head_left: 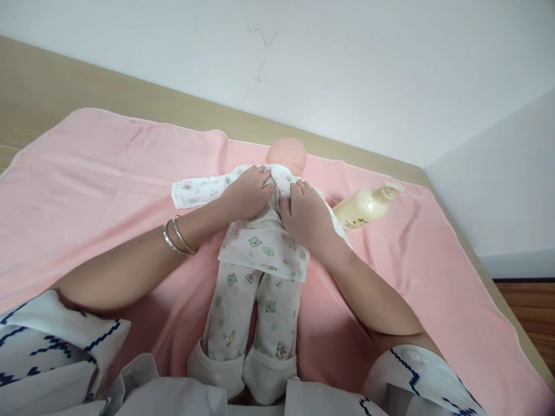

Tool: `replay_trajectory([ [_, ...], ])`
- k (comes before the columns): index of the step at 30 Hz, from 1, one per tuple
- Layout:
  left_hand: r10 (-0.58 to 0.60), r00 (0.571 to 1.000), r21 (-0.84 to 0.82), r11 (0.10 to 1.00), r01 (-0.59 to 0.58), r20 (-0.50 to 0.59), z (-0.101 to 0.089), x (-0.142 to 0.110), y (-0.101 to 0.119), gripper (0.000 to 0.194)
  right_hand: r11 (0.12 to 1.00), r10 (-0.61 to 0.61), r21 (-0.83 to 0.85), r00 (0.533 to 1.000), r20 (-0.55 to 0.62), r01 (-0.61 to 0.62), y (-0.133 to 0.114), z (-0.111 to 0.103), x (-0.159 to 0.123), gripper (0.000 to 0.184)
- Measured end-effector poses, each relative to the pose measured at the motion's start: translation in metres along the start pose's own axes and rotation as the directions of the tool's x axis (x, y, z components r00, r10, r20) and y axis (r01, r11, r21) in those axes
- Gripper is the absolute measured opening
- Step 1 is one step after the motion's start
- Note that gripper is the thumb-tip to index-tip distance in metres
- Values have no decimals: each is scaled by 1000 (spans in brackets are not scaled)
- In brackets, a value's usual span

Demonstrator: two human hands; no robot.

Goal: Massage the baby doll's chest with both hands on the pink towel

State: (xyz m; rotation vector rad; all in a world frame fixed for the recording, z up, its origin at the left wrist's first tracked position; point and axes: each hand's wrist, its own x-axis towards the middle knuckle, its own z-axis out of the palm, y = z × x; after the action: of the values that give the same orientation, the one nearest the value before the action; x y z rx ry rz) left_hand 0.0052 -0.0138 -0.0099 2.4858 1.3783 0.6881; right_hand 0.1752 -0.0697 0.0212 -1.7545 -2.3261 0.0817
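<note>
A baby doll lies stretched out with its smooth bald head away from me; no face shows. It wears a white baby shirt with small green animal prints and matching pants. My left hand, with two silver bangles at the wrist, has its fingers curled on the upper part of the shirt. Beside it, my right hand pinches the cloth near the middle, thumb inward. The fabric is creased between both hands, and the fingertips partly hide what they grip. One sleeve stretches out to the left.
A pink blanket with some wrinkles lies under the doll on a wooden table. To the right, a pale yellow pump bottle lies tilted by the doll's arm. A white wall rises behind the table's far edge.
</note>
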Motion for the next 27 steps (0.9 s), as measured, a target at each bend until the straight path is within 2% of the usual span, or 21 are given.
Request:
replay_trajectory([
  [5, -86, 996, -20, 996, 86, 3, 8, 7, -11, 44, 999, 29, 32, 998, 56, -31, -6, -6, -1, 62],
  [9, -34, 999, 10, 999, 34, -40, 10, 6, -12, 41, 991, 52, 114, 989, 139, -68, 6, -8, 13, 65],
  [12, -13, 999, 12, 1000, 13, -41, 9, 0, -4, 38, 985, 47, 159, 991, 128, -67, 18, -5, 23, 61],
  [16, -3, 999, 12, 1000, 3, -52, 3, -11, 15, 44, 989, 53, 135, 996, 76, -63, 23, 2, 28, 61],
  [19, 20, 999, -8, 1000, -20, -44, 0, -11, 17, 41, 997, 43, 62, 998, 52, -46, 17, 5, 23, 65],
  [22, 49, 999, -9, 999, -49, 2, 1, -2, 6, 35, 1000, 4, 27, 999, 44, -5, 7, 5, 10, 68],
  [25, -5, 1000, 11, 1000, 4, 12, 5, 5, -1, 33, 999, -36, 34, 999, 35, 35, -3, 2, -4, 69],
  [27, -68, 997, 14, 998, 69, -34, 8, 5, 0, 32, 999, -36, 42, 999, 38, 34, -7, 0, -10, 68],
])
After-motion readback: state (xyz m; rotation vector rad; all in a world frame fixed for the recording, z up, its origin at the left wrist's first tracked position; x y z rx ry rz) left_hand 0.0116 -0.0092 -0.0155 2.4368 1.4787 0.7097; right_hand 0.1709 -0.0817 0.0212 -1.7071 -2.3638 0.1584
